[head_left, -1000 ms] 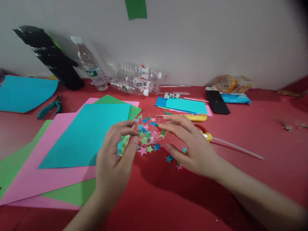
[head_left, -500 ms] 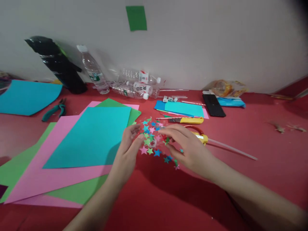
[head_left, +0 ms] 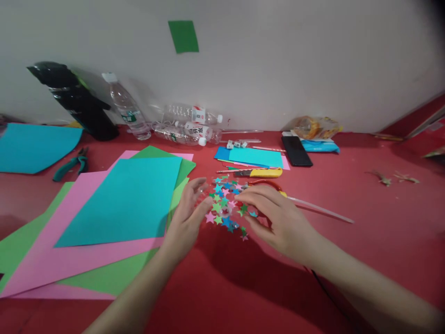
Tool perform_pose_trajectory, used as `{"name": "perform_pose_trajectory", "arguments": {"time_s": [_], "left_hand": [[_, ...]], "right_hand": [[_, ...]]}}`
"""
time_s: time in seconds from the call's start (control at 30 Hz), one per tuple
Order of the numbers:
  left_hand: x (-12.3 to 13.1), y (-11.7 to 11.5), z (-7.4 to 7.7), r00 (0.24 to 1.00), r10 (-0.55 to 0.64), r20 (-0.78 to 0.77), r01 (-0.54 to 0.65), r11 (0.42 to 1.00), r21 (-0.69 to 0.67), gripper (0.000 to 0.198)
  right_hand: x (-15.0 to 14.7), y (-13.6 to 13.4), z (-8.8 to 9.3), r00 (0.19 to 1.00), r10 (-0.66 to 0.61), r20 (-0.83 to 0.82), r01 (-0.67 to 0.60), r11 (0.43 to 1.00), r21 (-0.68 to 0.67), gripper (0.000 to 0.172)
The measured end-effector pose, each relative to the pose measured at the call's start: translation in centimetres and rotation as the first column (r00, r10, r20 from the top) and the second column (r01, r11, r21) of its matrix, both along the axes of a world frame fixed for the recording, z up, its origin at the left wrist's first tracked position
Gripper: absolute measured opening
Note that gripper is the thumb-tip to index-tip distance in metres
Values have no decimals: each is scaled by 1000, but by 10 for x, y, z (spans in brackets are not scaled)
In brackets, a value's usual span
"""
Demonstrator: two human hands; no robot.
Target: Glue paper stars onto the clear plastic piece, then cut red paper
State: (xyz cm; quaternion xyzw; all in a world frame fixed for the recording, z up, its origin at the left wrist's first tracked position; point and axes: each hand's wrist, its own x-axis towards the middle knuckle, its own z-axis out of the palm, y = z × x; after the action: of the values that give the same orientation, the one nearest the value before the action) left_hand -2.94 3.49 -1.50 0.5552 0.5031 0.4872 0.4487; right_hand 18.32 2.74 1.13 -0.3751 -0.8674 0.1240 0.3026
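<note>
Left hand (head_left: 187, 220) and right hand (head_left: 280, 215) curl either side of paper stars (head_left: 216, 207), likely to contain them, can't tell if pinching any

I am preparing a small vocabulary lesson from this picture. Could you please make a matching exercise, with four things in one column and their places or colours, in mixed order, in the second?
Things:
1. small stars
2. phone
3. green square
4. knife

Places or colours:
A. on the wall
B. yellow handle
C. mostly between the left hand and the right hand
D. beside the blue packet

Pairs: 1-C, 2-D, 3-A, 4-B
</note>
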Motion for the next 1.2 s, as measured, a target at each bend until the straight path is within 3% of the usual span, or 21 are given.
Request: {"name": "perform_pose_trajectory", "arguments": {"time_s": [0.13, 0.3, 0.5, 0.73, 0.9, 1.03, 1.2], "left_hand": [[-4, -2, 7, 999, -12, -37, 11, 1000, -10, 38], [1, 1, 3, 995, -55, -89, 53, 998, -29, 40], [15, 6, 0, 1000, -19, 19, 21, 996, -92, 53], [17, 22, -4, 998, -15, 63, 25, 987, -156, 54], [19, 29, 1, 996, 8, 94, 7, 989, -150, 52], [14, 28, 2, 999, 7, 34, -2, 986, -167, 50], [13, 25, 6, 999, 32, 36, -30, 998, -62, 41]], "right_hand": [[4, 1, 1, 1000, 2, -9, -2, 1000, 24, 33], [7, 3, 3, 1000, -12, -12, 12, 1000, 0, 32], [4, 7, -5, 1000, 6, 11, -6, 999, -35, 35], [2, 16, -16, 1000, 4, -9, -5, 996, -88, 46], [3, 19, -19, 999, -11, -35, 7, 994, -107, 48], [6, 20, -17, 999, -45, -20, 43, 996, -78, 45], [14, 19, -10, 997, -78, -22, 78, 997, 0, 38]]}}
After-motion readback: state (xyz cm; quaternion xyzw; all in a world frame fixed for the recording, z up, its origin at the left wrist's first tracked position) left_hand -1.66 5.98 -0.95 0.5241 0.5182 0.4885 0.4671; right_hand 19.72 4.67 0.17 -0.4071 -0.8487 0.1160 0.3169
